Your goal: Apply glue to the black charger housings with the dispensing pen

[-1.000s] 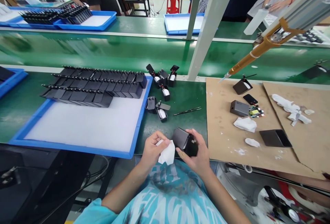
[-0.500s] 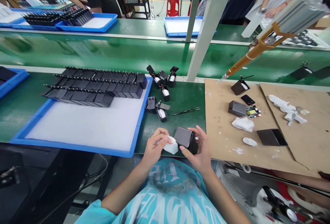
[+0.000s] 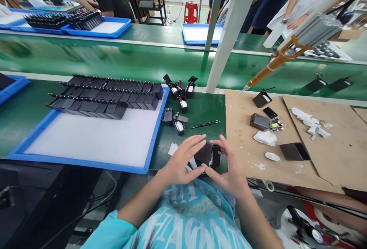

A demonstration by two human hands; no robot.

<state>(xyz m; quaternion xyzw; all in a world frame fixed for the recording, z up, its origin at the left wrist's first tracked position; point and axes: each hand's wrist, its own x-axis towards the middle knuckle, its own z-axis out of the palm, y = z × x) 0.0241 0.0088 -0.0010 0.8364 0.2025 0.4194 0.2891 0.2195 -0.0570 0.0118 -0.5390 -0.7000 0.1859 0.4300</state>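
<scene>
A black box-shaped casing (image 3: 205, 154), apparently a power adapter housing with a pale strip along its seam, stands at the table's front edge. My right hand (image 3: 229, 167) holds it, with fingers at its far right side and thumb at its near side. Over the casing's left side my left hand (image 3: 185, 159) is open, its fingers stretched and thumb apart. The two thumbs come close together in front of the casing. A white cloth (image 3: 173, 149) lies beneath my left hand and is partly hidden. Black tweezers (image 3: 205, 124) rest just beyond.
To the left, a blue-rimmed tray (image 3: 94, 138) bears rows of black casings (image 3: 109, 92). Several opened casings (image 3: 180, 104) cluster beyond the tweezers. On cardboard (image 3: 241, 134) at right lie a circuit board (image 3: 275, 125) and an empty shell (image 3: 295, 152). An orange dispenser (image 3: 263, 71) hangs above.
My left hand has let go of the white cloth and opened beside the casing. The casing has turned, showing its pale seam, and stays in my right hand. The view has shifted slightly.
</scene>
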